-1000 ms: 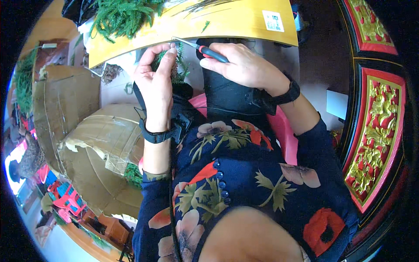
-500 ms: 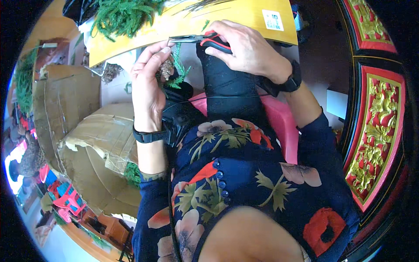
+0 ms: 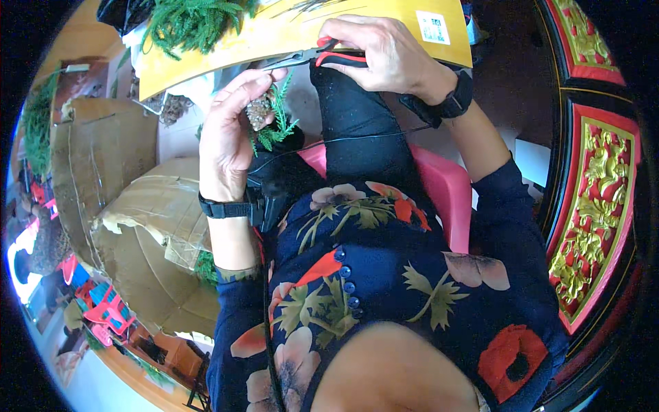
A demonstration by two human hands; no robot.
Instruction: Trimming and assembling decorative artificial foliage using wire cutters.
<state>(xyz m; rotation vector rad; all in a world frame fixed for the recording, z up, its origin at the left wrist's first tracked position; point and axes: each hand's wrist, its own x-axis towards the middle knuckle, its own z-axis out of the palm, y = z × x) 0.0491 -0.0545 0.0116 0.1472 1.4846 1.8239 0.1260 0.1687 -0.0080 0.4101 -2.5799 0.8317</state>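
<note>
Fingers of the right hand [image 3: 391,58] wrap round red-black pliers [image 3: 340,60], upper centre | left hand [image 3: 225,123] pinches nearly closed, apparently holding green sprig [image 3: 280,115] and pine cone [image 3: 259,114], both upper left of centre

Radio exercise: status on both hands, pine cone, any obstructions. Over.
Left hand holding pine cone with green sprig. Right hand gripping red-and-black pliers, nose at left fingertips. Thin cable below, seemingly not blocking.

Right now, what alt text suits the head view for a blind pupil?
A person's right hand grips red-and-black pliers, while the left hand holds a pine cone with green sprigs. A yellow table bears more greenery.
</note>
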